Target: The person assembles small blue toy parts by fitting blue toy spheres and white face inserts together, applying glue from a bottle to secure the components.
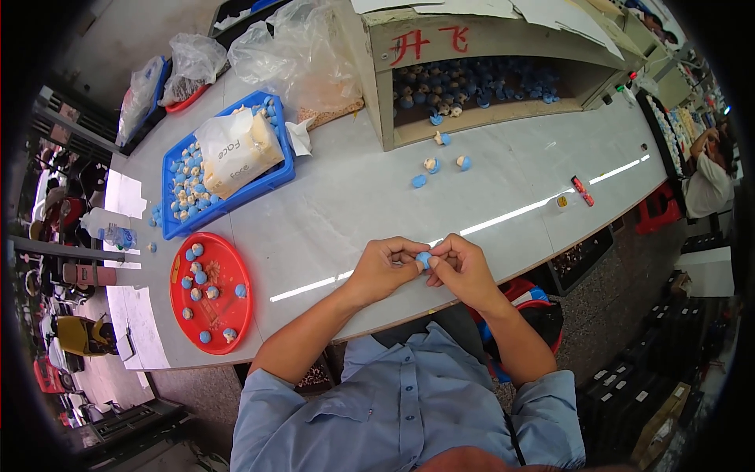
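Note:
A small blue rounded piece [424, 259] is pinched between the fingertips of both hands just above the grey table [354, 197]. My left hand [388, 266] grips it from the left and my right hand [460, 266] from the right. Left of my hands, a round red tray [226, 315] carries several blue and cream pieces. Farther back, a blue crate [275, 179] holds many more such pieces and a white paper bag [236, 149].
A wooden box [472, 39] lying open toward me is full of blue pieces; three more [440, 161] lie loose in front of it. Clear plastic bags [295, 51] stand at the back left. A small red object [582, 190] lies at the right. Another person [708, 177] sits far right.

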A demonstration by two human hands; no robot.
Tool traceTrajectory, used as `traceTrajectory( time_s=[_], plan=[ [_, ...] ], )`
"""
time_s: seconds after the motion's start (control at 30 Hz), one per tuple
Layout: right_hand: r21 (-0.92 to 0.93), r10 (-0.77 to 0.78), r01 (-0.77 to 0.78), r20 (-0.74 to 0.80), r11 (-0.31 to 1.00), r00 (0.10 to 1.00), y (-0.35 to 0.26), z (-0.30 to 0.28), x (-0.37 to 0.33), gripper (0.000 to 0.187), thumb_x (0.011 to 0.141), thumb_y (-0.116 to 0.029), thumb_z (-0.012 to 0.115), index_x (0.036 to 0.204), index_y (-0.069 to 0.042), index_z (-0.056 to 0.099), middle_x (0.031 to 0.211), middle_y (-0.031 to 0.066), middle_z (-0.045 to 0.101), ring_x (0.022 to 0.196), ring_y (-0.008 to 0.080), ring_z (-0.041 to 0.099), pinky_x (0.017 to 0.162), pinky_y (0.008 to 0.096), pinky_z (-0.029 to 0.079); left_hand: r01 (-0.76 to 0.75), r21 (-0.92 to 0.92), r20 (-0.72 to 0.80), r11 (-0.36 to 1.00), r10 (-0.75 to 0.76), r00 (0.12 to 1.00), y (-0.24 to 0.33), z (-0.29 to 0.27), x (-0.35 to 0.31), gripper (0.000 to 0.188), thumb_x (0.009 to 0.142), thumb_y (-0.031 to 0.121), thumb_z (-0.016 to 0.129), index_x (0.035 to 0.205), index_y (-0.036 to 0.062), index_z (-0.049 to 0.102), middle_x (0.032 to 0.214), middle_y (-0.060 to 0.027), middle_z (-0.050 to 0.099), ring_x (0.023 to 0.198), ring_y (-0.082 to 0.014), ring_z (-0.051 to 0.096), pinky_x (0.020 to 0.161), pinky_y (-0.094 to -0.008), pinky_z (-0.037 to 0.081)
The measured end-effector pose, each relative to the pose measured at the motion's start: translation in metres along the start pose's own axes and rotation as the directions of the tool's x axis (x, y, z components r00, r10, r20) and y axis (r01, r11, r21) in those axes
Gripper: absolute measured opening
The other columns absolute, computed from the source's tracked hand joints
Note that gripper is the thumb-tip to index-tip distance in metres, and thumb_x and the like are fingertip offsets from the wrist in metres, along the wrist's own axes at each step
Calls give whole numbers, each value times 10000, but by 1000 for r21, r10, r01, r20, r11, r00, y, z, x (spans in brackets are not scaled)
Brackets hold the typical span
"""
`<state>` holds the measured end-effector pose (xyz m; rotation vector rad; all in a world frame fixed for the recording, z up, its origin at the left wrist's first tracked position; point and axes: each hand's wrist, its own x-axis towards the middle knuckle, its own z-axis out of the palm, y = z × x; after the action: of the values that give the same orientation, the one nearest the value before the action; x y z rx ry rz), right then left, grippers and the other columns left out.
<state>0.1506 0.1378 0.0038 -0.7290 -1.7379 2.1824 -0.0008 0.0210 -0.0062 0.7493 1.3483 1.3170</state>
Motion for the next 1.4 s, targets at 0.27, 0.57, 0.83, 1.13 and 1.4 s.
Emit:
traceTrajectory(
  time_s=[0.27, 0.57, 0.83, 1.13, 1.4],
  plan=[
    [84, -85, 90, -59, 992, 995, 11, 5, -1, 83, 940, -29, 550, 1006, 21, 549, 850, 63, 633, 716, 93, 632, 638, 228, 523, -67, -184, -62, 981, 56, 996, -7, 2, 0, 281, 853, 0, 664, 1125, -54, 619, 1039, -91, 656, 912, -103, 609, 789, -240, 503],
    [127, -44, 44, -4, 991, 999, 12, -2, 0, 143, 944, -53, 559, 1061, 28, 563, 891, 61, 638, 742, 89, 629, 673, 231, 526, -39, -226, -21, 973, 35, 999, -3, 0, -2, 275, 879, 6, 660, 1143, -48, 604, 1058, -115, 661, 969, -135, 620, 859, -262, 502],
    [88, -191, 190, 5, 978, 982, 19, -2, -3, 246, 900, -13, 602, 1141, 30, 571, 883, 37, 618, 739, 61, 577, 667, 212, 490, -89, -234, -23, 968, 86, 996, -3, 0, -4, 344, 852, 1, 701, 1157, -46, 549, 1050, -150, 661, 974, -179, 649, 876, -303, 534],
    [85, -151, 152, -20, 985, 988, 15, -1, -4, 227, 902, -12, 600, 1125, 30, 592, 830, 27, 615, 722, 59, 570, 652, 208, 485, -100, -197, -31, 975, 96, 995, -4, 0, -3, 339, 830, -27, 711, 1118, -38, 534, 1043, -147, 655, 978, -181, 650, 879, -301, 543],
    [90, -167, 171, -50, 981, 985, 15, 1, -7, 212, 920, -24, 588, 1125, 28, 595, 894, 48, 644, 742, 64, 587, 660, 215, 504, -119, -120, -47, 986, 114, 992, -3, 3, -5, 348, 830, -40, 705, 1139, -42, 545, 1047, -145, 651, 976, -172, 649, 880, -286, 545]
  ],
)
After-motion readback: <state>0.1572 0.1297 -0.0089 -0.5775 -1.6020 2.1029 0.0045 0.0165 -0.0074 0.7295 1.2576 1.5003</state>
